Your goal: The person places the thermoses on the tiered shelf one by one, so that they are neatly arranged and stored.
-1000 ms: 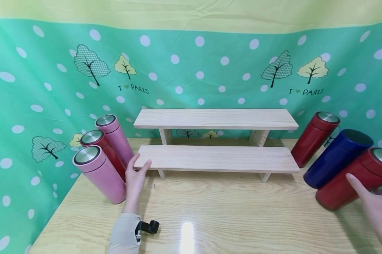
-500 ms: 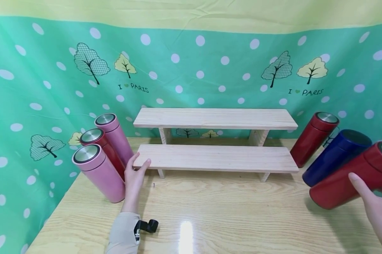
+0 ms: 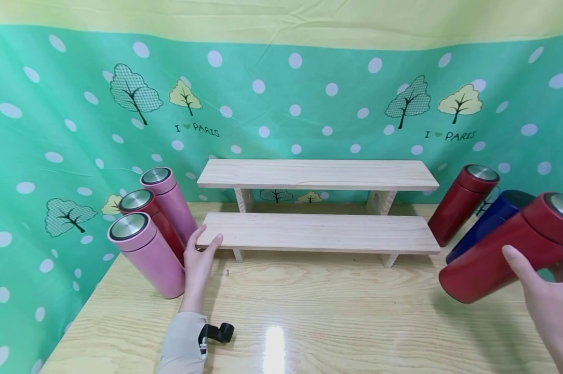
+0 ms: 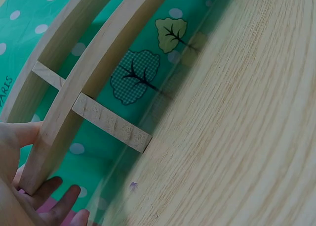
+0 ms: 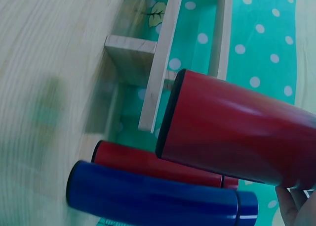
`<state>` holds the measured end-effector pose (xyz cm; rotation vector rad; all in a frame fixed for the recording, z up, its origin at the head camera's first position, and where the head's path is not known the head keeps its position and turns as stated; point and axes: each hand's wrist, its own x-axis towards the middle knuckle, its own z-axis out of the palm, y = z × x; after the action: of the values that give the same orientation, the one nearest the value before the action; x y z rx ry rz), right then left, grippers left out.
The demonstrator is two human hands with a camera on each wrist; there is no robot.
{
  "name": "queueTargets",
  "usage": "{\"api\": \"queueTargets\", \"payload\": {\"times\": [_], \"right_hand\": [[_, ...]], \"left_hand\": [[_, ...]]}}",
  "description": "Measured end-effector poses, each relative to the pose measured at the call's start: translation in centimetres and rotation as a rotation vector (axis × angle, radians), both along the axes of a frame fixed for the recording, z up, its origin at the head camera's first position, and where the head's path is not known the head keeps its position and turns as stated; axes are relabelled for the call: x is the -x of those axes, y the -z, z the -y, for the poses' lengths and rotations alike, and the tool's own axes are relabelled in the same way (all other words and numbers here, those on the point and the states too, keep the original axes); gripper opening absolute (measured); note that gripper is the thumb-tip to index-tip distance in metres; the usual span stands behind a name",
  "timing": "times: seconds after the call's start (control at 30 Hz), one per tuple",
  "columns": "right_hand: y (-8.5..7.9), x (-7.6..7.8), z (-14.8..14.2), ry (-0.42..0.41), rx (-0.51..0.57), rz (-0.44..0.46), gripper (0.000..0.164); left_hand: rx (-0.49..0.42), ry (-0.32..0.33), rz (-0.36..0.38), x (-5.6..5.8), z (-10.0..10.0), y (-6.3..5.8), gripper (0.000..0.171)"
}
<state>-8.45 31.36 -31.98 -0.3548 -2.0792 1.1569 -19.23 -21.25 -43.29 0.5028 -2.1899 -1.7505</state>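
My right hand point(image 3: 550, 296) grips a red thermos bottle point(image 3: 510, 249) with a silver lid top, thumb across its near side. The bottle leans, its lid toward the right, and hangs over the table with a shadow below. In the right wrist view the red thermos point(image 5: 237, 127) is large, its dark base facing the shelf. My left hand point(image 3: 201, 262) holds the left end of the lower board of a two-step wooden shelf point(image 3: 319, 232), thumb on one face. The left wrist view shows the fingers point(image 4: 54, 201) curled under that board end point(image 4: 44, 161).
At the right stand a blue thermos point(image 3: 494, 221), partly hidden by the held bottle, and another red thermos point(image 3: 464, 205). Left of the shelf stand two pink thermoses, the front one point(image 3: 150, 257) and the rear one point(image 3: 171, 202), with a red one point(image 3: 157, 218) between. A green curtain point(image 3: 281, 104) hangs behind.
My right hand has lifted the front red thermos off the table and moved it left and slightly up, covering more of the blue one. The left hand stays on the shelf board.
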Motion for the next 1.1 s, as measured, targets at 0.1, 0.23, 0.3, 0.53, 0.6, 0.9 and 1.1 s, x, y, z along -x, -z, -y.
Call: {"api": "queueTargets", "payload": {"times": [0.1, 0.23, 0.3, 0.53, 0.6, 0.9, 1.1], "right_hand": [[-0.2, 0.5, 0.5, -0.04, -0.001, -0.059, 0.078], [-0.4, 1.5, 1.2, -0.147, 0.054, -0.215, 0.082], [-0.5, 2.1, 1.7, -0.219, 0.127, -0.292, 0.085], [-1.1, 3.9, 3.5, -0.293, 0.139, -0.318, 0.083], [-1.3, 4.4, 4.0, -0.277, 0.088, -0.279, 0.083], [-2.2, 6.2, 5.5, -0.353, 0.15, -0.282, 0.083], [-2.9, 7.3, 6.2, -0.41, 0.218, -0.325, 0.083]], "left_hand": [[0.001, -0.003, 0.003, -0.1, 0.1, -0.1, 0.066], [-0.004, 0.0, 0.005, -0.2, 0.2, 0.0, 0.067], [-0.003, 0.005, 0.008, -0.3, 0.2, 0.0, 0.068], [0.0, 0.016, 0.007, -0.1, 0.2, 0.1, 0.069], [-0.004, 0.014, 0.003, -0.1, 0.2, 0.1, 0.068], [-0.01, 0.007, -0.008, 0.0, 0.1, 0.1, 0.067], [-0.013, 0.008, -0.009, -0.1, 0.1, 0.1, 0.067]]}}
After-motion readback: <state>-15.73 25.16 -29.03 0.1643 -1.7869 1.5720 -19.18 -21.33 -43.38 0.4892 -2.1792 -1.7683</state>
